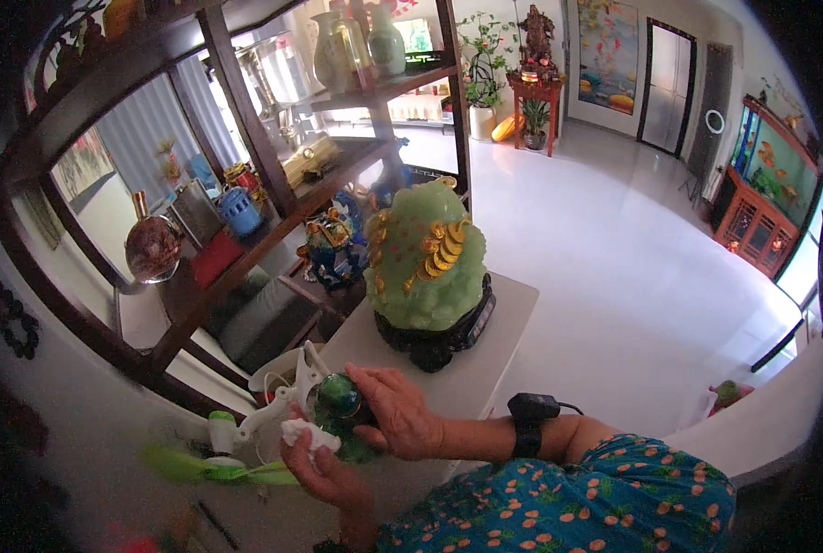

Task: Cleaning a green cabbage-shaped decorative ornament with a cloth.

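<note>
My right hand point(404, 415) grips a glossy green ornament point(338, 395) with a rounded upper part and a dark band; its lower part is partly covered by my fingers. My left hand point(325, 473) holds a crumpled white cloth or tissue point(306, 437) against the ornament's near left side. Just beyond my hands, a large pale-green carved stone ornament point(425, 256) with gold coins stands on a dark base point(442, 342). That base rests on a narrow white cabinet top point(511, 304).
A dark wooden display shelf point(245, 104) with vases and ornaments rises at the left. A fan with green blades point(176, 463) is close to my left hand. Glossy pale floor point(632, 242) stretches to the right, towards an aquarium point(774, 159) on a wooden cabinet.
</note>
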Demonstrator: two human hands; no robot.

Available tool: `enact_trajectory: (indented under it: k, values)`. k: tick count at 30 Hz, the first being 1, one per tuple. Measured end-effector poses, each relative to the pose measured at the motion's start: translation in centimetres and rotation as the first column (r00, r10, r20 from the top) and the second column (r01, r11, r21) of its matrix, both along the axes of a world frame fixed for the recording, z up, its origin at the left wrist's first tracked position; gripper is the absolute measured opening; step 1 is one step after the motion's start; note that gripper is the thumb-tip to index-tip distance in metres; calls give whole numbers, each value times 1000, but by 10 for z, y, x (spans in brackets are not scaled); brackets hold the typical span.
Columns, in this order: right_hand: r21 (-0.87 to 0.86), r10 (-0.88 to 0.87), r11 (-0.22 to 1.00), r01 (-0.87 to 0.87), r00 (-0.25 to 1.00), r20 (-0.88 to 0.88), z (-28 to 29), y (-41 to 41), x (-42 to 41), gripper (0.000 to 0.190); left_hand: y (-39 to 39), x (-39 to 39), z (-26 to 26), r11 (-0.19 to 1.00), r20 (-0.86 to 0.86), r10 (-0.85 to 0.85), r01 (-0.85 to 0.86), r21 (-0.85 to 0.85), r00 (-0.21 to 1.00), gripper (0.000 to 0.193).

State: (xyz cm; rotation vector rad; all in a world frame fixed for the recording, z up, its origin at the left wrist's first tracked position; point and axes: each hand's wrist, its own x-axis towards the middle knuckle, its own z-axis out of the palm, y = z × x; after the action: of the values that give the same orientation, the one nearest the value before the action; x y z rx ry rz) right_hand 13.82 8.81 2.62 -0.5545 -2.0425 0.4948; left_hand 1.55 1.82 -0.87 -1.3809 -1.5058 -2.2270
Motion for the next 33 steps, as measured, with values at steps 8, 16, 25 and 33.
enact_trajectory:
  k: [8, 16, 25, 33]
  values:
    - [-32, 1, 999, -2, 1000, -8, -2, 0, 2, 78, 5, 18, 15, 996, 385, -84, 91, -1, 919, 41]
    - [2, 0, 1000, 0, 1000, -2, 1, -2, 1, 78, 19, -11, -26, 936, 373, -197, 287, -203, 906, 44]
    - [3, 19, 1000, -19, 999, -46, 1, 0, 0, 75, 20, -24, -41, 883, 571, -329, 460, -97, 752, 41]
    - [29, 33, 999, -32, 999, -32, 1, 1, 3, 75, 5, -3, -17, 943, 184, -137, 185, -277, 973, 40]
